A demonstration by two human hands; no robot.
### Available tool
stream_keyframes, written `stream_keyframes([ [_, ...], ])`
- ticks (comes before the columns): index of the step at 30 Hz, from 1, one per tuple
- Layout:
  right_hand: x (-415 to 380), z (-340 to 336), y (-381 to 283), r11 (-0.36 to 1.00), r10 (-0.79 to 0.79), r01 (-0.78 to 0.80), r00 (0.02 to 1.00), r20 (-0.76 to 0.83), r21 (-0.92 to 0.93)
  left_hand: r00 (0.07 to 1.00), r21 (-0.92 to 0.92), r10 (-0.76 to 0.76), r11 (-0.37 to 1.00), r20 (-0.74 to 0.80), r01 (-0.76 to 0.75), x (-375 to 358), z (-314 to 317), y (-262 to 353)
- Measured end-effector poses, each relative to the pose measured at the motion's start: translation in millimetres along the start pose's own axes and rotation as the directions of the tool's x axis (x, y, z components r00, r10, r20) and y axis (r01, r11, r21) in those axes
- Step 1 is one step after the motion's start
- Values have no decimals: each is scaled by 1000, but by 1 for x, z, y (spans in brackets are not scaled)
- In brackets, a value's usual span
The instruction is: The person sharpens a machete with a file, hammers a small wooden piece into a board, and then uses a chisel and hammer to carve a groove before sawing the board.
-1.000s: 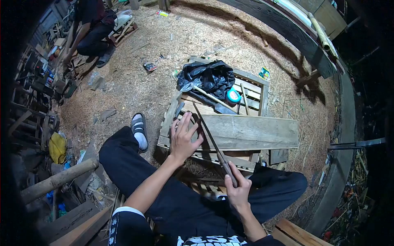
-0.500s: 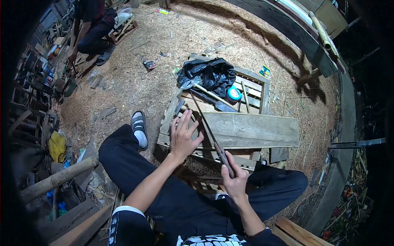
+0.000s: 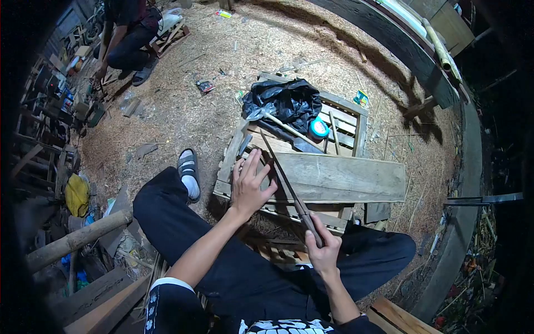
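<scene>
A long knife (image 3: 285,182) with a dark, narrow blade is held by its handle in my right hand (image 3: 324,253). The blade points away from me and slants left, passing over the end of a flat wooden board (image 3: 347,177). My left hand (image 3: 250,189) lies with fingers spread at the board's left end, just left of the blade. Whatever is under its palm is mostly hidden. Both board and hands are above a slatted wooden crate (image 3: 227,161).
On the crate sit a black plastic bag (image 3: 286,103), a blue round container (image 3: 319,128) and thin sticks (image 3: 335,132). A person (image 3: 130,44) crouches at the upper left. A bamboo pole (image 3: 80,238) juts in at left; wood shavings (image 3: 194,119) cover the ground.
The knife has rolled in my right hand, so more of the blade's flat side shows. My right hand has shifted slightly towards me; my left hand stays nearly still.
</scene>
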State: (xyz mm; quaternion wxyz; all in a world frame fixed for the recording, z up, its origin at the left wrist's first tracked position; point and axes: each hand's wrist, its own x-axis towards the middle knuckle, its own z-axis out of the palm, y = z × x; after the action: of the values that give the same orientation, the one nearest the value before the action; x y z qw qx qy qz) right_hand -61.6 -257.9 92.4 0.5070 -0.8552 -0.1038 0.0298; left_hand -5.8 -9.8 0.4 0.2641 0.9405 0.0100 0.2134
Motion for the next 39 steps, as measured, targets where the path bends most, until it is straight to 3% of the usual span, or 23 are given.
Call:
stream_keyframes([
  [6, 8, 8, -10, 998, 54, -53, 998, 29, -32, 1000, -27, 0, 1000, 2, 0, 0, -2, 0],
  [7, 4, 12, -6, 998, -55, 54, 998, -28, -14, 1000, -23, 1, 1000, 1, -1, 1, -3, 2],
  [8, 2, 13, -7, 998, -58, 58, 998, -25, -17, 1000, -25, -1, 1000, -4, 1, 1, -3, 1],
  [14, 1, 8, -21, 995, 98, -96, 993, 59, -29, 1000, -23, 8, 1000, -7, -8, 0, -2, 0],
  [20, -6, 7, -19, 997, 70, -69, 997, 23, -32, 1000, -48, -6, 999, -11, 6, 1, -3, 4],
  [22, 2, 9, -25, 989, 133, -128, 988, 73, -73, 1000, -32, -2, 999, -17, 2, 0, -3, 3],
  [23, 3, 11, -23, 998, 26, -25, 999, 27, -58, 1000, -29, -1, 1000, -14, 0, 0, -4, 3],
  [28, -5, 8, -16, 1000, 5, -5, 1000, 0, -29, 1000, -33, -3, 999, -5, 3, 1, -4, 3],
  [32, 4, 11, -22, 992, 103, -97, 992, 78, -79, 1000, -25, 5, 1000, -8, -5, 0, -5, 3],
  [34, -1, 12, -16, 999, -47, 47, 999, -9, -24, 1000, -34, 5, 999, -12, -5, 1, -5, 3],
  [39, 0, 14, -19, 997, 19, -16, 999, 30, -75, 1000, -18, -1, 1000, 1, 1, 0, -2, 2],
])
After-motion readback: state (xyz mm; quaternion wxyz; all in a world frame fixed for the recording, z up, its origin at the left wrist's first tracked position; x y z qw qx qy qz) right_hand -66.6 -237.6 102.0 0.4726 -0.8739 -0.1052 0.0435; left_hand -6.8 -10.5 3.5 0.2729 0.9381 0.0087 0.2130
